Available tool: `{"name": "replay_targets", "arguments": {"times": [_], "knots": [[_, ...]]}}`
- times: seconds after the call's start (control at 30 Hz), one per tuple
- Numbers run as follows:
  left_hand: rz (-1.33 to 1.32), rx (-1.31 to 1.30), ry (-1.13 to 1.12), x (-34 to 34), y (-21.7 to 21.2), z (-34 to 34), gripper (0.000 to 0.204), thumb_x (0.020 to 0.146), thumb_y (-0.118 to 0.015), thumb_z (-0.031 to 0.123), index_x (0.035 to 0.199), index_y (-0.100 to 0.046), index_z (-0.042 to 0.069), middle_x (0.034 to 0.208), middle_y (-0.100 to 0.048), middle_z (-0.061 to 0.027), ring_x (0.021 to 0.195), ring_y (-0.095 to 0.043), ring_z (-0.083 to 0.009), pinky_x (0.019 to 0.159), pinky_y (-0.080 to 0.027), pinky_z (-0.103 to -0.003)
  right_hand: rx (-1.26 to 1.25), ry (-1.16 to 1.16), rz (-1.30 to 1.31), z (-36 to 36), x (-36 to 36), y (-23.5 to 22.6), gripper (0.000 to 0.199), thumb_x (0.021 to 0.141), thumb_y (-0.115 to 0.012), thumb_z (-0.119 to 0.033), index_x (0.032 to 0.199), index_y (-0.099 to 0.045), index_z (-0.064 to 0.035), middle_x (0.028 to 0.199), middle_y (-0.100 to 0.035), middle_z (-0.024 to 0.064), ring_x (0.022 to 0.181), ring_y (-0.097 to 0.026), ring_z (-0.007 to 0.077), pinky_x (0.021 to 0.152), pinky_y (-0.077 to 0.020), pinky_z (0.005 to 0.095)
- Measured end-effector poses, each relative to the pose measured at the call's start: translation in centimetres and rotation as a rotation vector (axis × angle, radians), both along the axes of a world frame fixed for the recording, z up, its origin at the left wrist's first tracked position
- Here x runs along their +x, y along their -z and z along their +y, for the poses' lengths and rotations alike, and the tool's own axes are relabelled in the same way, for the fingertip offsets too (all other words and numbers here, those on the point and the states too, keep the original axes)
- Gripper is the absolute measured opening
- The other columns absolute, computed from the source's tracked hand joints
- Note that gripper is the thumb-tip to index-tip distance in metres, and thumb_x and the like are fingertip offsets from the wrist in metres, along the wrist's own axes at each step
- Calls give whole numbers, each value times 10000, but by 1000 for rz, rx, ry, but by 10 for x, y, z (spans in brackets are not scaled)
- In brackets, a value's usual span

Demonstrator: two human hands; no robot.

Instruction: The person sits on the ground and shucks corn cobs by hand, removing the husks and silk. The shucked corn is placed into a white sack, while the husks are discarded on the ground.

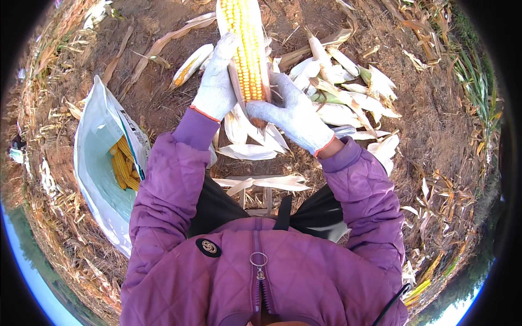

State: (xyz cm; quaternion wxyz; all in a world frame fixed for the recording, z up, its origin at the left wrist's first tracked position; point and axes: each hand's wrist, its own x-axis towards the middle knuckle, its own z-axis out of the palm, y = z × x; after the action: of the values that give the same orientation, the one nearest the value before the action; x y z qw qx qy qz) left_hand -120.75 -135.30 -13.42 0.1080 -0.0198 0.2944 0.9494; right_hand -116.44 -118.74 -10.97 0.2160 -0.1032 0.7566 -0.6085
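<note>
The cob (247, 43) stands nearly upright in front of the chest, its long axis running away from the person, yellow kernels bared. Left hand (217, 79) wraps its left side, fingers closed round it; right hand (293, 111) clamps the base, pinching the husk (260, 117) at the stub. Both are gloved and equally near. Shed husks (337, 92) pile to the right on the ground; a white sack (100, 163) holding stripped cobs lies open to the left

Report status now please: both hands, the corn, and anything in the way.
Left hand and right hand, gloved, both gripping one yellow corn cob. Husk mostly stripped. Open white sack at left holds cobs. Unhusked ears piled ahead; nothing blocking.
</note>
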Motion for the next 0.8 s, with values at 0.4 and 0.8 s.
{"name": "replay_targets", "arguments": {"times": [0.4, 0.8], "knots": [[-79, 75, -117, -3, 14, -1, 396, 903, -609, 295, 1207, -496, 68, 1051, -584, -84, 995, -596, -242, 891, -506, -400, 225, 208, 356, -4, -4, 8, 406, 865, -642, -299, 1123, -629, 14, 999, -668, 195, 892, -665, 290, 779, -517, 338], [-27, 87, -158, -18, 19, -2, 344, 903, -575, 276, 1173, -531, 69, 1077, -597, -70, 995, -599, -192, 890, -492, -347, 538, 208, 852, 8, -19, 11, 149, 881, -583, -126, 979, -626, -22, 884, -655, 131, 761, -647, 256, 622, -517, 354]]}}
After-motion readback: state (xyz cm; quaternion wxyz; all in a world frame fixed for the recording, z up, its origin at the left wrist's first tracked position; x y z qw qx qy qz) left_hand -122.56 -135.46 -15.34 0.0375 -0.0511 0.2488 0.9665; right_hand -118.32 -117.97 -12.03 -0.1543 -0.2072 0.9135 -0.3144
